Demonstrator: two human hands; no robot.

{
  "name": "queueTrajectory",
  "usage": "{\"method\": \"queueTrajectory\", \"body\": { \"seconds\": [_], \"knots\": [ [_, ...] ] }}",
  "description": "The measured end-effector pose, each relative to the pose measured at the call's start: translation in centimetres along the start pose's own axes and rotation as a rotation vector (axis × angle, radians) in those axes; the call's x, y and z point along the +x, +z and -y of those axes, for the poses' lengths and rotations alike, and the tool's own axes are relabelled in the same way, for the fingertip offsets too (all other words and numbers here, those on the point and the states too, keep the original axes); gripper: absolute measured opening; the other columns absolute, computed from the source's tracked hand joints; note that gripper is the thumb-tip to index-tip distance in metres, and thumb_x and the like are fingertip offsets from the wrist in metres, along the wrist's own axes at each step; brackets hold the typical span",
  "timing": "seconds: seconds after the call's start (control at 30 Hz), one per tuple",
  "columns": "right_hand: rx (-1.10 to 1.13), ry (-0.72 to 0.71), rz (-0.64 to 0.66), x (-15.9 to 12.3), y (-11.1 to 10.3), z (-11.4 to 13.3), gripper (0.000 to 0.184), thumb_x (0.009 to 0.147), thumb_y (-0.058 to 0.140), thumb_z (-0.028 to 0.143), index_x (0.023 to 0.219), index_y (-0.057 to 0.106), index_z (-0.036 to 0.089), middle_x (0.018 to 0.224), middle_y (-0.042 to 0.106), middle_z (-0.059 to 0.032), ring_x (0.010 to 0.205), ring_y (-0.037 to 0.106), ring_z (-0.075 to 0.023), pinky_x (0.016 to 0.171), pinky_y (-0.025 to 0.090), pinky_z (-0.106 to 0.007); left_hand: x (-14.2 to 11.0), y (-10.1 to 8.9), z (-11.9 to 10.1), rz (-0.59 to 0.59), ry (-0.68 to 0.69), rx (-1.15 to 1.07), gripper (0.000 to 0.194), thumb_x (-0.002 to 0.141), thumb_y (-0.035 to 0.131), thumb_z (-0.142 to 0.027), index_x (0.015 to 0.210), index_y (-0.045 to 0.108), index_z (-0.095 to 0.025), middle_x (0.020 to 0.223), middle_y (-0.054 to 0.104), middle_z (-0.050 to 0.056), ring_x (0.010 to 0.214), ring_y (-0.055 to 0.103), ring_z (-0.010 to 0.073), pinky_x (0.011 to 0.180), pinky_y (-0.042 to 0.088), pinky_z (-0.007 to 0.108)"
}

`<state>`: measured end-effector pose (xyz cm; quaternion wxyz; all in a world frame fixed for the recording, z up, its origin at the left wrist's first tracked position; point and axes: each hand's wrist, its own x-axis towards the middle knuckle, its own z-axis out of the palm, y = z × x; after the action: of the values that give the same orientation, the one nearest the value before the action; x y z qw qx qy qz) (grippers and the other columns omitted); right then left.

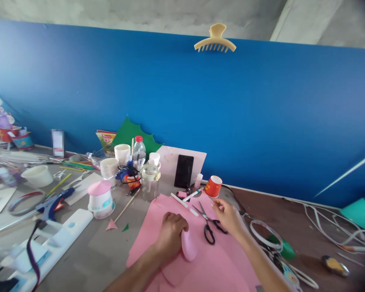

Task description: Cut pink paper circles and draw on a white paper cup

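My left hand (171,235) is curled in a fist on a big pink paper sheet (213,263) and grips a small rounded pink paper piece (189,245) that sticks out to its right. My right hand (228,215) hovers just right of black-handled scissors (209,225) lying open on the sheet; its fingers are bent and pinched together, with nothing I can make out between them. A white pen (184,202) lies at the sheet's far edge, beside a tipped red paper cup (213,186).
Left of the sheet are a pink-lidded cup (100,198), a blue glue gun (53,205), a white power strip (45,247), paper cups, a water bottle (139,152) and a black phone (183,171) leaning on a board. White cables and rings (266,237) lie right. A blue wall stands behind.
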<state>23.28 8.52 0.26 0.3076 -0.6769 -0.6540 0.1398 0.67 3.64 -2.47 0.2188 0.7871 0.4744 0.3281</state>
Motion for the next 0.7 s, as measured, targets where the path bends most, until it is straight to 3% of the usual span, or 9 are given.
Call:
{"method": "queueTrajectory", "body": {
  "seconds": [0.13, 0.27, 0.43, 0.57, 0.7],
  "knots": [
    [-0.045, 0.037, 0.033, 3.5, 1.6, 0.6, 0.019, 0.080, 0.055, 0.029, 0.092, 0.066, 0.019, 0.089, 0.073, -0.0076, 0.083, 0.068, -0.0239, 0.070, 0.047, -0.029, 0.0, -0.5, -0.3, 0.007, -0.006, 0.004, 0.026, 0.054, 0.052, -0.002, 0.073, 0.059, -0.018, 0.076, 0.066, 0.004, 0.081, 0.056, 0.0221, 0.091, 0.032, 0.043],
    [-0.079, 0.098, 0.025, 6.4, 4.0, 1.8, 0.018, 0.083, 0.055, 0.028, 0.092, 0.065, 0.018, 0.081, 0.072, -0.0075, 0.080, 0.069, -0.0239, 0.066, 0.046, -0.027, -0.1, -0.5, -0.4, 0.013, 0.035, 0.004, 0.021, 0.059, 0.054, -0.005, 0.073, 0.060, -0.019, 0.078, 0.066, 0.004, 0.083, 0.056, 0.0217, 0.090, 0.032, 0.042],
    [-0.094, 0.195, -0.045, 8.2, 6.3, 3.4, 0.028, 0.086, 0.052, 0.031, 0.101, 0.062, 0.010, 0.088, 0.072, -0.0172, 0.085, 0.069, -0.0276, 0.065, 0.046, -0.029, -0.1, -0.1, -0.1, 0.023, 0.095, 0.038, 0.024, 0.057, 0.055, -0.004, 0.074, 0.059, -0.019, 0.080, 0.064, 0.004, 0.080, 0.054, 0.0207, 0.085, 0.035, 0.039],
    [-0.058, 0.196, -0.078, 8.9, 6.7, 4.0, 0.018, 0.083, 0.054, 0.025, 0.090, 0.064, 0.011, 0.085, 0.072, -0.0180, 0.080, 0.070, -0.0276, 0.063, 0.046, -0.029, -0.1, 0.0, 0.0, 0.005, 0.120, 0.052, 0.024, 0.059, 0.054, -0.001, 0.075, 0.058, -0.019, 0.079, 0.064, 0.004, 0.079, 0.053, 0.0198, 0.085, 0.035, 0.038],
    [0.017, 0.155, -0.137, 8.7, 5.8, 4.8, 0.019, 0.082, 0.051, 0.028, 0.085, 0.063, 0.012, 0.081, 0.070, -0.0163, 0.077, 0.068, -0.0285, 0.063, 0.047, -0.032, -0.2, 0.0, 0.0, 0.010, 0.136, 0.046, 0.026, 0.056, 0.056, -0.002, 0.075, 0.057, -0.019, 0.079, 0.063, 0.004, 0.079, 0.053, 0.0203, 0.084, 0.036, 0.038]
  ]
}}
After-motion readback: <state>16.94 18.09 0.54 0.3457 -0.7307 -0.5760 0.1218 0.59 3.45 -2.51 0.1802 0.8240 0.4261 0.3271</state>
